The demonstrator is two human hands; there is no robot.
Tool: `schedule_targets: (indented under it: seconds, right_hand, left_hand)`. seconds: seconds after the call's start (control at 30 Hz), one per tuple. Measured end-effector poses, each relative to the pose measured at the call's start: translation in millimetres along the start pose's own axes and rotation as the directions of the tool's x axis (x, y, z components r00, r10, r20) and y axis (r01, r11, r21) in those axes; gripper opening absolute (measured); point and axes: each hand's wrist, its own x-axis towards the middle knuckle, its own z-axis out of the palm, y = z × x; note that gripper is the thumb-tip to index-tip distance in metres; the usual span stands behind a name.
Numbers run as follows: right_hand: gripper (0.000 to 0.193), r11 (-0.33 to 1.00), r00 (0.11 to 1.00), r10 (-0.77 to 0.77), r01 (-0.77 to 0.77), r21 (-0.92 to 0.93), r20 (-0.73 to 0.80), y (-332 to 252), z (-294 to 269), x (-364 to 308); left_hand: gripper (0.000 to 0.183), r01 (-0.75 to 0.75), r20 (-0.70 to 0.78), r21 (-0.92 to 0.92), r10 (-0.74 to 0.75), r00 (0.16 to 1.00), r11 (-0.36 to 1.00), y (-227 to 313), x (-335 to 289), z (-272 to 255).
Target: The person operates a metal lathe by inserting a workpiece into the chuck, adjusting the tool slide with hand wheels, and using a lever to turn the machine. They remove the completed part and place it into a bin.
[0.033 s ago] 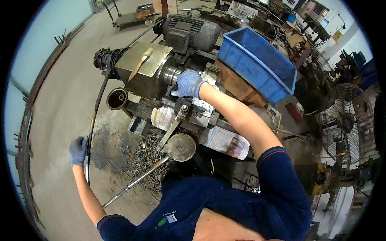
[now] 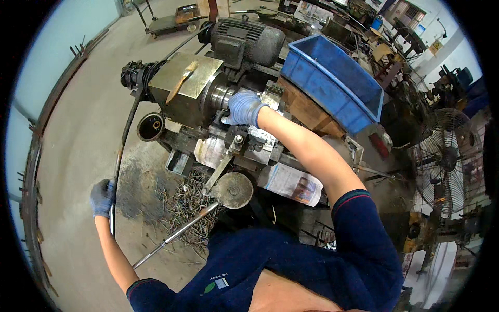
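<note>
My right hand [image 2: 244,108], in a blue-striped knit glove, is closed at the shiny metal spindle [image 2: 221,97] of a small lathe. Whatever lies inside its fingers is hidden. Far to the left, my left hand [image 2: 103,197], in a grey-blue glove, is closed at a long dark lever [image 2: 122,139] that slopes down from the back of the lathe's headstock. A wooden-handled brush [image 2: 182,81] lies on the flat metal headstock cover [image 2: 204,67]. Below my right hand sits the tool post [image 2: 238,139], with oily parts around it.
An electric motor [image 2: 244,42] stands behind the headstock. The blue plastic bin [image 2: 332,83] rests on wood at the right. Metal shavings [image 2: 189,213] cover floor beside a round plate [image 2: 234,191] and a chrome rod [image 2: 174,236]. A fan [image 2: 447,158] stands far right.
My left hand has shifted very slightly, closer against the lever. The right hand stays at the spindle.
</note>
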Motion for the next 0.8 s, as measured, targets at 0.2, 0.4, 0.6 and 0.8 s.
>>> schedule_targets:
  seconds: [0.2, 0.4, 0.6, 0.8]
  right_hand:
    - [0.052, 0.999, 1.000, -0.003, 0.004, -0.048, 0.006, -0.8, -0.3, 2.6]
    - [0.053, 0.985, 0.996, 0.082, -0.076, 0.153, -0.038, -2.2, -2.9, 7.4]
    - [0.071, 0.796, 0.947, 0.313, -0.219, 0.565, -0.074, 19.1, -0.3, 32.0]
    - [0.053, 0.711, 0.955, 0.293, -0.252, 0.656, 0.050, 31.6, 0.0, 37.3]
  left_hand:
    - [0.046, -0.038, -0.137, 0.015, 0.040, 0.990, 0.999, -9.0, -9.0, 44.0]
    - [0.047, 0.014, -0.097, 0.010, -0.013, 0.995, 1.000, -1.3, 2.5, 47.6]
    - [0.038, -0.070, -0.222, 0.039, 0.077, 0.972, 0.997, -13.5, 18.6, 68.5]
    - [0.021, -0.124, -0.298, 0.320, 0.223, 0.928, 0.939, -73.9, 71.1, 66.0]
